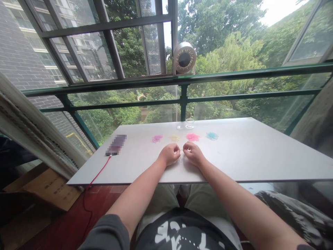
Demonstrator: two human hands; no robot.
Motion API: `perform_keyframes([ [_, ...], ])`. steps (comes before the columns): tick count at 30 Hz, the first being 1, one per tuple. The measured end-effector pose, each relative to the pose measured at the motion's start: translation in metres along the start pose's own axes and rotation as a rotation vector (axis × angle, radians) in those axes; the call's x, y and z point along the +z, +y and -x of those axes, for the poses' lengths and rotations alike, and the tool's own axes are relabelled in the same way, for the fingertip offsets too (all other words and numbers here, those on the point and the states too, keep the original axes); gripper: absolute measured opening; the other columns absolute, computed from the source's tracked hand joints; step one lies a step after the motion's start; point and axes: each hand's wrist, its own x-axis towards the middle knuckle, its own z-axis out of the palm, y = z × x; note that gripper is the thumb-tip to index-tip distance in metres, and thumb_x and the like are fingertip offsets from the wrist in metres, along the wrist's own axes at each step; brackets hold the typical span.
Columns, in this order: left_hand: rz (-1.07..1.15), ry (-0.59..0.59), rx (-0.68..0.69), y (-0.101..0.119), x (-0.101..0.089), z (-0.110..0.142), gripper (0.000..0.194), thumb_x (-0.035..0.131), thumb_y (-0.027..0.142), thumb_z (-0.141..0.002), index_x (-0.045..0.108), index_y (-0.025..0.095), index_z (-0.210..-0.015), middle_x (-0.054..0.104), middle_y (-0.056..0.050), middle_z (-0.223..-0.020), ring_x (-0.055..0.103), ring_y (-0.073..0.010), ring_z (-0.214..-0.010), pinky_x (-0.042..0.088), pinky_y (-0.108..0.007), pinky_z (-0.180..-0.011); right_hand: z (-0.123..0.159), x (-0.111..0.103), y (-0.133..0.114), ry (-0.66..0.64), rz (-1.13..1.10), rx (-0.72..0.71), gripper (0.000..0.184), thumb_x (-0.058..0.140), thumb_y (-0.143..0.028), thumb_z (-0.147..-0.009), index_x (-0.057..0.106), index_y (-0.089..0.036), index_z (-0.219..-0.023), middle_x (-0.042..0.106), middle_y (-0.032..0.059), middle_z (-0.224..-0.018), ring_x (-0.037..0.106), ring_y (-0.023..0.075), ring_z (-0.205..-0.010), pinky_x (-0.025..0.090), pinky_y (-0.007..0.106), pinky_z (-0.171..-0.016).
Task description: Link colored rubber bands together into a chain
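My left hand [169, 153] and my right hand [193, 153] rest close together on the white table [249, 152], near its front edge. Both are closed in a pinch, fingertips almost meeting. A thin thread seems to run between them, too fine to be sure. Beyond the hands lie small bead piles in a row: a purple-pink pile [157, 138], a yellow pile [174, 138], a bright pink pile [193, 136] and a teal pile [212, 136].
Two small clear cups [189, 123] stand behind the piles. A phone [116, 144] lies at the table's left with a red cable [95, 177] running off the edge. Cardboard boxes [49, 189] sit on the floor at left. A green railing [182, 99] and windows stand behind the table.
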Motion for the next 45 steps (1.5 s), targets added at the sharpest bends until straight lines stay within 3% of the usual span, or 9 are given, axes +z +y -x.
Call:
perform_keyframes([
  [5,0.014,0.005,-0.002,0.0,-0.001,0.0,0.008,0.05,0.021,-0.074,0.056,0.017,-0.071,0.061,-0.002,-0.072,0.053,-0.0138,-0.069,0.042,-0.025,-0.067,0.001,0.001,0.002,0.01,-0.038,0.045,0.007,0.046,-0.016,-0.069,0.052,-0.019,-0.072,0.052,-0.0012,-0.063,0.048,0.0125,-0.061,0.039,0.024,-0.058],
  [10,0.025,-0.005,-0.007,-0.001,0.0,0.0,0.008,0.05,0.021,-0.073,0.057,0.017,-0.072,0.061,-0.001,-0.072,0.053,-0.0138,-0.069,0.042,-0.025,-0.067,0.003,0.001,0.001,-0.073,-0.108,0.069,0.024,0.052,-0.018,-0.067,0.054,-0.018,-0.091,0.057,-0.0017,-0.067,0.051,0.0114,-0.059,0.042,0.024,-0.059],
  [14,0.014,-0.013,-0.019,-0.001,0.001,0.0,0.01,0.05,0.023,-0.074,0.057,0.017,-0.072,0.061,-0.002,-0.072,0.053,-0.0139,-0.069,0.042,-0.026,-0.068,0.002,0.001,-0.001,-0.11,-0.084,0.074,0.011,0.05,-0.023,-0.072,0.058,-0.017,-0.077,0.059,0.0006,-0.066,0.051,0.0121,-0.059,0.041,0.024,-0.059],
  [21,-0.015,-0.006,-0.008,0.0,0.003,0.001,0.011,0.049,0.022,-0.074,0.059,0.017,-0.073,0.062,-0.002,-0.072,0.054,-0.0134,-0.068,0.042,-0.025,-0.065,0.003,0.0,0.001,-0.082,-0.058,0.052,0.008,0.047,-0.022,-0.072,0.052,-0.018,-0.067,0.052,-0.0017,-0.057,0.047,0.0121,-0.055,0.037,0.024,-0.054],
  [30,0.017,0.031,-0.03,0.005,0.003,0.002,0.012,0.055,0.025,-0.073,0.063,0.017,-0.076,0.066,-0.003,-0.076,0.057,-0.0141,-0.071,0.045,-0.025,-0.068,0.005,-0.003,0.004,-0.08,-0.001,0.074,0.011,0.047,-0.027,-0.074,0.053,-0.019,-0.07,0.056,0.0004,-0.059,0.05,0.0148,-0.055,0.039,0.027,-0.054],
  [36,0.1,0.007,-0.006,0.004,0.005,0.002,0.026,0.06,0.038,-0.073,0.065,0.017,-0.087,0.068,-0.004,-0.082,0.059,-0.0143,-0.072,0.047,-0.026,-0.071,0.004,-0.004,0.009,-0.114,-0.001,0.068,0.013,0.049,-0.031,-0.075,0.054,-0.019,-0.071,0.059,0.0023,-0.063,0.053,0.0158,-0.058,0.042,0.028,-0.057],
  [45,0.085,0.016,0.005,0.004,0.005,0.002,0.017,0.056,0.029,-0.075,0.066,0.018,-0.084,0.068,-0.002,-0.078,0.059,-0.0133,-0.072,0.046,-0.024,-0.07,0.003,-0.003,0.012,-0.096,-0.015,0.07,0.013,0.051,-0.031,-0.073,0.056,-0.019,-0.071,0.057,0.0017,-0.06,0.051,0.0145,-0.055,0.041,0.027,-0.053],
])
